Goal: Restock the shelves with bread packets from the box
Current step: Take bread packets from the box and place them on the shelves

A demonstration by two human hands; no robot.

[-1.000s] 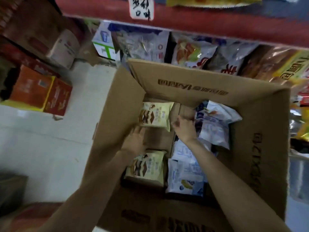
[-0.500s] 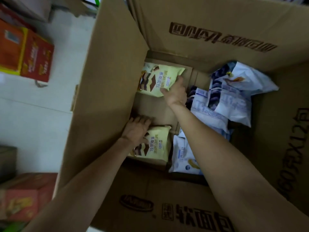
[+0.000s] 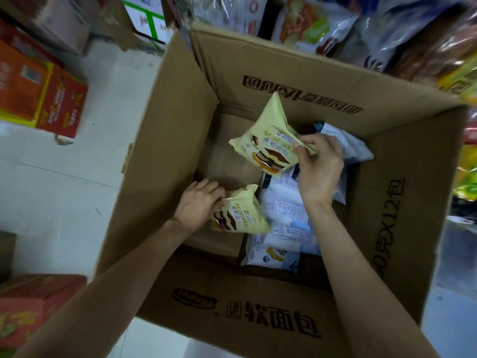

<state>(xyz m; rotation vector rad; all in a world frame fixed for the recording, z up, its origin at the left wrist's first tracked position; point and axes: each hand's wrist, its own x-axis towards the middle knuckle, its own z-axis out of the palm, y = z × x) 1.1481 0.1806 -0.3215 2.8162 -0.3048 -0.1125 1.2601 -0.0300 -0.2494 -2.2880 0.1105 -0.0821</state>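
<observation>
An open cardboard box (image 3: 165,140) stands on the floor in front of the shelf. My right hand (image 3: 318,169) pinches the edge of a yellow bread packet (image 3: 268,140) and holds it lifted above the box's bottom. My left hand (image 3: 198,205) grips a second yellow bread packet (image 3: 242,215) low in the box, near its left wall. Several white-and-blue packets (image 3: 284,215) lie along the right side of the box, partly under my right arm.
The shelf (image 3: 387,29) behind the box is packed with bagged goods. Orange-red cartons (image 3: 41,94) sit on the white floor to the left, with another red carton (image 3: 33,306) at the lower left. Brown boxes (image 3: 64,19) stand at the top left.
My right hand has taken the far yellow packet and lifted it off the box bottom. My left hand has closed round the near yellow packet and tilted it up.
</observation>
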